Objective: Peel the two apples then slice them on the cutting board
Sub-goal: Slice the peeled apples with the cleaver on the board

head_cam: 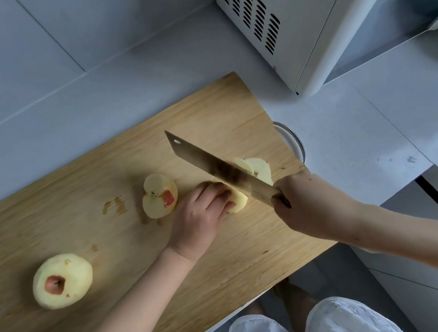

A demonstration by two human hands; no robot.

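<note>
In the head view, both arms are stretched over the cutting board [69, 186]. The left hand [198, 219] is laid palm down, its fingers [212, 192] curled over a peeled apple piece [238, 201], which is pressed to the board. The knife [211, 164] is gripped by its handle in the right hand [306, 203], and its blade is set against that piece. Cut slices [258, 169] are seen just behind the blade. An apple half [158, 195] is placed beside the left hand. A whole peeled apple [62, 281] is seen near the board's left end.
</note>
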